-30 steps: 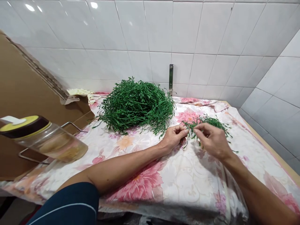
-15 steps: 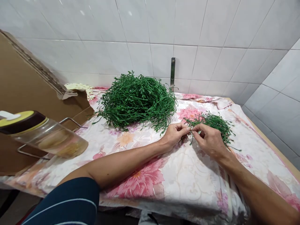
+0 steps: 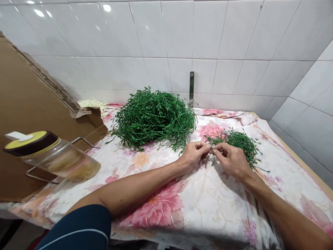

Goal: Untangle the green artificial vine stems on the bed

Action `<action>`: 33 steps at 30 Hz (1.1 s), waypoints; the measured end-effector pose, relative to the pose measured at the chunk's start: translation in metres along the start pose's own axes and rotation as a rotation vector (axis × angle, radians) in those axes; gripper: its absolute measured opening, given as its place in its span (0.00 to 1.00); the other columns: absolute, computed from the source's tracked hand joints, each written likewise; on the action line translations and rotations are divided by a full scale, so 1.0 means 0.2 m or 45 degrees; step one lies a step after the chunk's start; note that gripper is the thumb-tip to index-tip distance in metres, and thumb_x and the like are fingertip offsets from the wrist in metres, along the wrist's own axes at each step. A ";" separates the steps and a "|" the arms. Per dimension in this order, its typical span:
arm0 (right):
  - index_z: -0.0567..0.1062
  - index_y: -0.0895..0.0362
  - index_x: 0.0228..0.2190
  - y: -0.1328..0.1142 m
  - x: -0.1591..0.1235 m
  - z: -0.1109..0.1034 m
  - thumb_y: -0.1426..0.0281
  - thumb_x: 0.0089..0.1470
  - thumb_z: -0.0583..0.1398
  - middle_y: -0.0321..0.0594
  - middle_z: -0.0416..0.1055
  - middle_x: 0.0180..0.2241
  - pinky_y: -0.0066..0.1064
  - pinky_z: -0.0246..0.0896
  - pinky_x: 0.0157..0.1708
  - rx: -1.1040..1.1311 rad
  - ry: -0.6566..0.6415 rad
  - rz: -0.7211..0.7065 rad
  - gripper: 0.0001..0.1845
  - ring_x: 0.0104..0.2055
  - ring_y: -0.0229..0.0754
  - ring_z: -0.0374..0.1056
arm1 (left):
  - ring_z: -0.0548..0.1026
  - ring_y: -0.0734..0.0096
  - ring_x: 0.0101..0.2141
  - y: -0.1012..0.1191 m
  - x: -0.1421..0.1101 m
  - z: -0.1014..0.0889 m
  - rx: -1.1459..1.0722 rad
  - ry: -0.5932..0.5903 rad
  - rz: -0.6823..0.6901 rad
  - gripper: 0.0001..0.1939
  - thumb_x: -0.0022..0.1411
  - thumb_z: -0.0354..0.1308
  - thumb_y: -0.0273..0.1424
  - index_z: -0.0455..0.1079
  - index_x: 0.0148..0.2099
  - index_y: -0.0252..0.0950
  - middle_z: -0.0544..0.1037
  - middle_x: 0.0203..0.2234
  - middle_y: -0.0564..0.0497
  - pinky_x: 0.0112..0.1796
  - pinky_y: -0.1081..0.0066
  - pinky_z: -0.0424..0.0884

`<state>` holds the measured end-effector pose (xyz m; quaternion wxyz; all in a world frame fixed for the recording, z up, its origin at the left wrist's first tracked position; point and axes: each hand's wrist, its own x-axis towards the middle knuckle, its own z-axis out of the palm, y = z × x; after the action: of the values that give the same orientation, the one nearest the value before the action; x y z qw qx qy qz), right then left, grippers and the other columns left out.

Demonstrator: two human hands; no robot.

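My left hand (image 3: 194, 156) and my right hand (image 3: 230, 159) meet at the fingertips above the floral cloth, pinching thin green strands between them. The strands look like artificial foliage. A small tangled bunch of them (image 3: 236, 142) lies just beyond my right hand and trails under it. Left of that bunch, beyond my left hand, sits a much larger heap of the same green strands (image 3: 153, 121). My fingers hide the exact point where the strands are held.
A pink floral cloth (image 3: 208, 205) covers the counter, with its right edge along a tiled wall (image 3: 156, 34). A lidded glass jar (image 3: 59, 161) lies tilted at left on a wire stand, before a cardboard sheet (image 3: 39, 97). A metal bracket (image 3: 191, 88) is fixed to the wall.
My fingertips have drawn closer together around the strands. The small bunch has shifted slightly under my right hand, and the view has moved a little.
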<state>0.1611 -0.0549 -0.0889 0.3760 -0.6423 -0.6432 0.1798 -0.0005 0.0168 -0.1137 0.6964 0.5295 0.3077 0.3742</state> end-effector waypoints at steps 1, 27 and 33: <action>0.80 0.55 0.37 0.00 0.00 0.00 0.62 0.59 0.59 0.41 0.80 0.32 0.29 0.62 0.22 0.022 -0.005 0.018 0.13 0.24 0.41 0.71 | 0.66 0.79 0.19 0.00 0.00 0.00 -0.003 0.005 0.004 0.22 0.51 0.71 0.46 0.72 0.29 0.31 0.70 0.20 0.54 0.22 0.75 0.63; 0.77 0.55 0.31 0.01 0.01 0.02 0.60 0.56 0.62 0.37 0.78 0.27 0.28 0.57 0.21 0.002 0.031 -0.022 0.11 0.19 0.36 0.66 | 0.68 0.77 0.20 0.04 -0.03 0.03 -0.012 0.006 0.037 0.22 0.49 0.72 0.46 0.75 0.31 0.29 0.73 0.19 0.52 0.23 0.74 0.63; 0.75 0.55 0.29 0.02 0.01 0.03 0.66 0.56 0.60 0.34 0.76 0.24 0.28 0.56 0.25 -0.084 0.056 -0.110 0.07 0.19 0.35 0.64 | 0.68 0.77 0.23 0.04 -0.03 0.03 0.152 0.034 0.155 0.21 0.51 0.70 0.46 0.73 0.31 0.31 0.73 0.22 0.52 0.27 0.74 0.64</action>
<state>0.1596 -0.0502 -0.0952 0.3762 -0.6298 -0.6675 0.1280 0.0001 0.0106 -0.1043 0.6354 0.5828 0.3059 0.4037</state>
